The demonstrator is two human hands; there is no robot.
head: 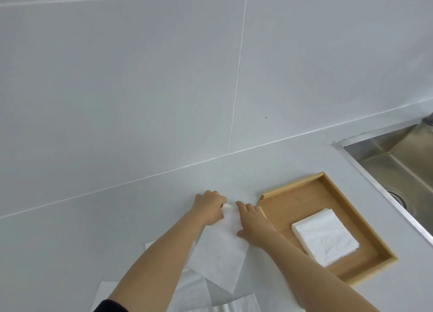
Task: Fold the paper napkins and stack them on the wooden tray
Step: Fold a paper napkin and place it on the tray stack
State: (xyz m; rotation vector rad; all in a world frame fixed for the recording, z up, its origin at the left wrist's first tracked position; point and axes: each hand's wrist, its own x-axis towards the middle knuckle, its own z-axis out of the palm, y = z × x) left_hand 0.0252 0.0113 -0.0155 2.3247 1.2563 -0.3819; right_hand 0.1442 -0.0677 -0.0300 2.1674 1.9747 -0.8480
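Observation:
A white paper napkin [219,257] lies flat on the pale counter, its far corner between my two hands. My left hand [209,207] pinches that far corner with curled fingers. My right hand [251,220] presses flat on the napkin's right edge, fingers pointing away from me. To the right sits the wooden tray [304,195], holding a stack of folded white napkins [325,236] in its near half. Several more unfolded napkins [194,290] lie overlapping near the bottom edge, partly hidden under my forearms.
A steel sink [396,152] is set into the counter at the far right, its rim close to the tray. A white tiled wall [164,77] rises behind the counter [93,218].

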